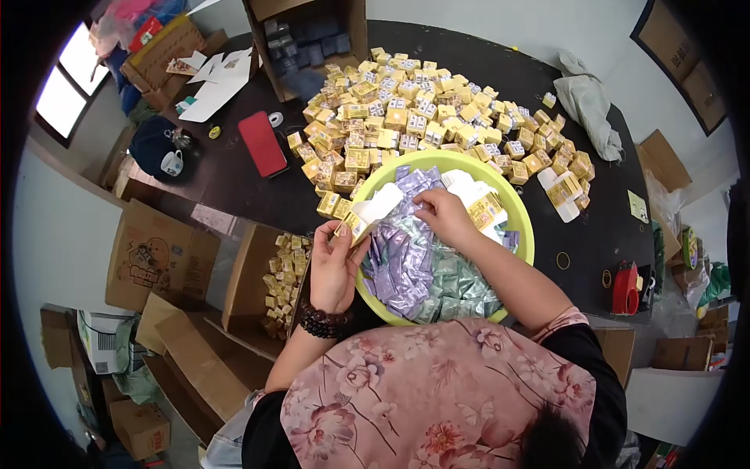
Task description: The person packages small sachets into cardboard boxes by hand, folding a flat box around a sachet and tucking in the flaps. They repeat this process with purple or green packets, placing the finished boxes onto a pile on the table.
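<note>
My left hand (334, 266), at the left rim of a yellow-green basin (525, 234), is closed on a small yellow carton (355, 225) with its white flaps standing open. My right hand (444, 215) reaches over the basin with bent fingers pinched together at the purple sachets (402, 262); what lies between the fingertips is hidden. Green sachets (457, 285) fill the basin's near right part. On top of the sachets, beside my right hand, rest flat yellow-and-white cartons (486, 211).
Many yellow boxes (394, 117) cover the black table (211, 160) behind the basin. A tall cardboard box (355, 31) stands at the back, a red phone case (263, 144) to the left. Low left, an open carton holds small yellow boxes (285, 281). A red tape dispenser (625, 288) sits right.
</note>
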Available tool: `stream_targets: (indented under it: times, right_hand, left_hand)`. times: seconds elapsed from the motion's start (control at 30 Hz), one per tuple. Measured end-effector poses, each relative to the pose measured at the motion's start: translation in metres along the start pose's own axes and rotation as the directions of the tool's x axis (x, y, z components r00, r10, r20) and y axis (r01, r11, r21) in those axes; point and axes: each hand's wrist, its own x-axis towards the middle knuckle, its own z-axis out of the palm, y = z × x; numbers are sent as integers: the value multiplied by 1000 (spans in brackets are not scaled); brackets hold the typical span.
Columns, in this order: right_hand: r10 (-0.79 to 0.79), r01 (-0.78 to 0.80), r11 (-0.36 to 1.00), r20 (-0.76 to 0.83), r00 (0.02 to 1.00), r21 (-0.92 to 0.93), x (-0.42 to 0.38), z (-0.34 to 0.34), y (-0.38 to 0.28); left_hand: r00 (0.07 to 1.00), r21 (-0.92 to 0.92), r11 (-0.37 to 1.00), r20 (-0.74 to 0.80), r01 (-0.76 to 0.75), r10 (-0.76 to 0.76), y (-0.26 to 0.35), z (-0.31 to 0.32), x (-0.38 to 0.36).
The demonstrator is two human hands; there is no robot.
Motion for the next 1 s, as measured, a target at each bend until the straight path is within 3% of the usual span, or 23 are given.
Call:
stream_targets:
  times: [0.17,0.2,0.27,0.3,0.37,0.4,0.43,0.5,0.6,0.67,0.73,0.8,0.87,0.93,1.0]
  right_hand:
    - [113,-105,977,-36,993,183,-3,-9,-1]
    - [73,-53,989,-149,986,137,-5,-19,-6]
    - [135,-44,945,-263,955,325,-10,-34,-24]
    - [92,84,862,-318,943,500,-16,-34,-35]
    - [-40,208,883,-374,926,421,-34,-33,-72]
    - [-234,280,957,-379,895,71,-41,-32,-80]
    - [-224,271,960,-384,896,72,-44,-30,-80]
    - [-436,396,896,-235,869,-200,-44,-25,-75]
    - [-456,434,888,-157,876,-154,-46,-29,-70]
    - [-467,453,881,-94,879,-139,-50,-32,-78]
    - [-499,455,866,-301,813,-207,-55,-33,-91]
    - [-538,494,842,-270,798,-216,-58,-31,-77]
    - [-573,530,818,-240,784,-223,-63,-29,-68]
    - [-647,616,763,-209,734,-199,-67,-27,-68]
    - [-649,621,761,-212,731,-189,-72,-22,-74]
  left_hand:
    - [1000,49,999,14,-17,17,0,5,-4]
    - [999,111,993,8,-35,35,0,5,-4]
    - [999,168,985,3,-48,48,-3,6,-5]
    - [998,225,973,59,-42,30,-4,6,-5]
    - [990,298,954,138,-34,-8,-7,11,-8]
    - [990,300,954,142,-24,-20,-8,17,-11]
    - [988,241,971,150,-7,-30,-8,24,-14]
    - [986,181,983,161,8,-38,-7,25,-14]
    - [971,327,945,231,-24,-55,-8,18,-16]
    - [976,242,970,211,-8,-44,-9,20,-17]
    - [975,144,990,221,-3,-30,-8,24,-17]
    - [973,37,999,229,7,-16,-8,23,-15]
    - [873,-93,958,443,272,-205,-4,15,-12]
    - [889,-59,950,376,305,-262,-3,23,-20]
    - [830,-45,903,414,428,-373,-1,25,-24]
